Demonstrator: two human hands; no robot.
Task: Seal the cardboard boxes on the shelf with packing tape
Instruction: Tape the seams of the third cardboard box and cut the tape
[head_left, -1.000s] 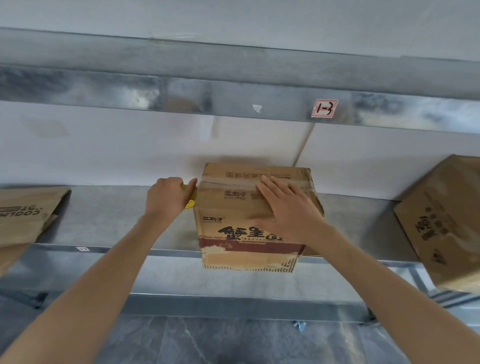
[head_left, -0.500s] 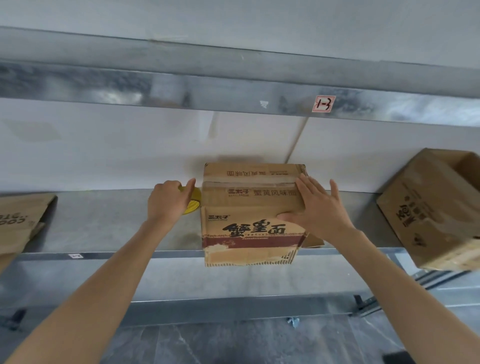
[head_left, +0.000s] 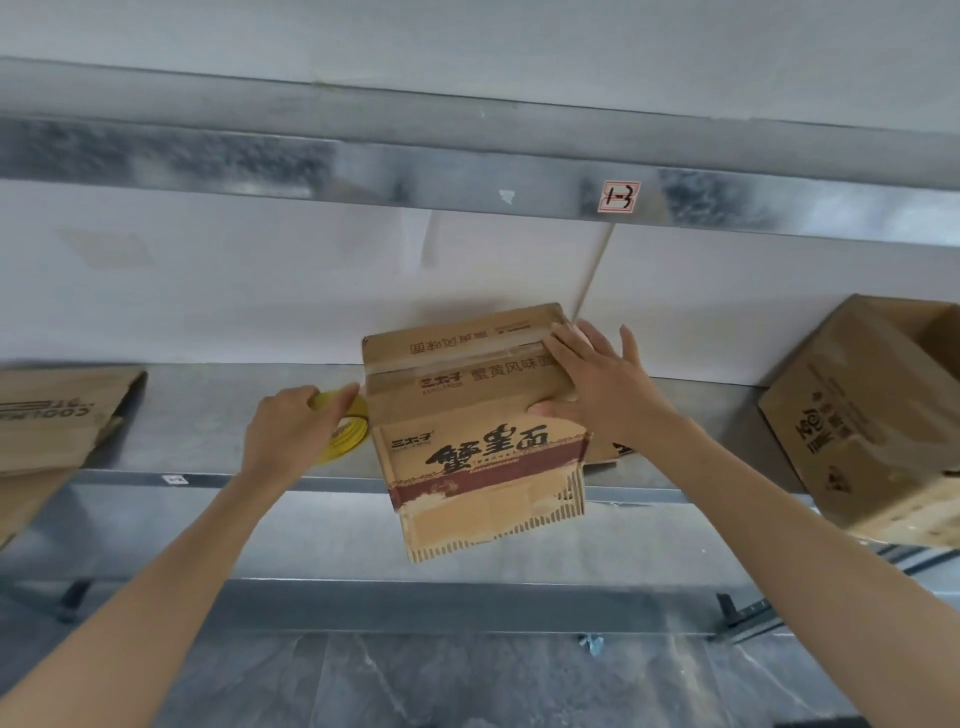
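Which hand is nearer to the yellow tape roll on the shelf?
Left. The left hand grips the tape roll beside the middle box; the right hand rests on that box's top right corner, across the box from the roll.

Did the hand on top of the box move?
Yes. The right hand slid right along the box, from its middle to its right edge, nearly under the shelf label.

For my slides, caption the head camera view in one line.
Left hand grips a yellow tape roll beside the cardboard box; right hand rests on its top.
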